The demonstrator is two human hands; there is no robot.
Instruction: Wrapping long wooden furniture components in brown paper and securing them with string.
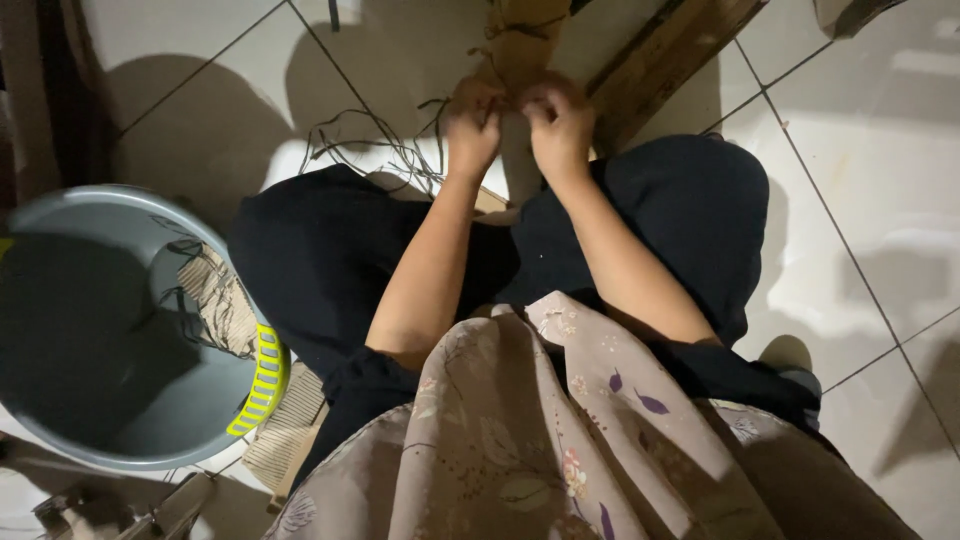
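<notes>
Dim indoor light, hard shadows on tiles, perhaps slightly soft focus

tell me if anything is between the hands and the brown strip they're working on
Nothing visible. The left hand and right hand are both already on the brown strip, side by side. The loose dark strings lie off to the left on the floor.

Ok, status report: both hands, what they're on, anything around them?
Left hand and right hand pinching brown cardboard strip. Loose dark strings beside left hand. Grey basin far left, apart.

Cardboard strip (pixel 520 40) cut off at top edge; hands (pixel 515 125) hide its lower end
</notes>
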